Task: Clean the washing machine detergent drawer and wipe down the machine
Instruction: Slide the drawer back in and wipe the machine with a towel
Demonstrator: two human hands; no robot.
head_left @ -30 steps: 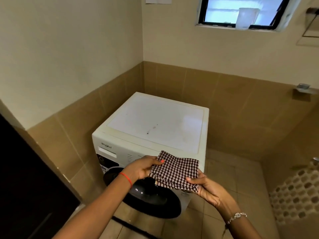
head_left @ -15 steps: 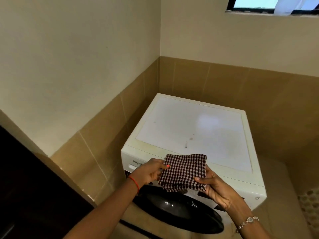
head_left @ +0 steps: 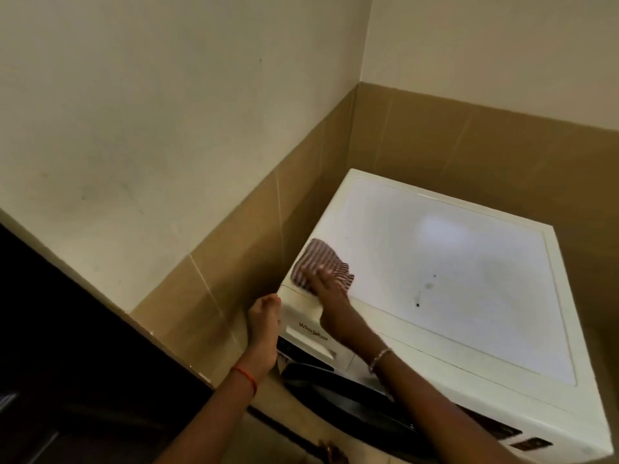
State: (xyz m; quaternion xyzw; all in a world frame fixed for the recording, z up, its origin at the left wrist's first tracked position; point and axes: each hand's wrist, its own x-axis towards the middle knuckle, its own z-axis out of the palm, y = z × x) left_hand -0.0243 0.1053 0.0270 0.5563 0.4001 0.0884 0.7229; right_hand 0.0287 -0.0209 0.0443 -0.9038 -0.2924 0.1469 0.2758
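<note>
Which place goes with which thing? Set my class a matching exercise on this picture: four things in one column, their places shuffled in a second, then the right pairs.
Things
1. checked cloth
2. left hand
3. dark specks
4. silver bracelet

Places
a. on the right wrist
b. at the front left corner of the washing machine
c. under the right hand, at the left near corner of the top
d. near the middle of the top, uncovered

Pairs: 1-c, 2-b, 3-d, 4-a
</note>
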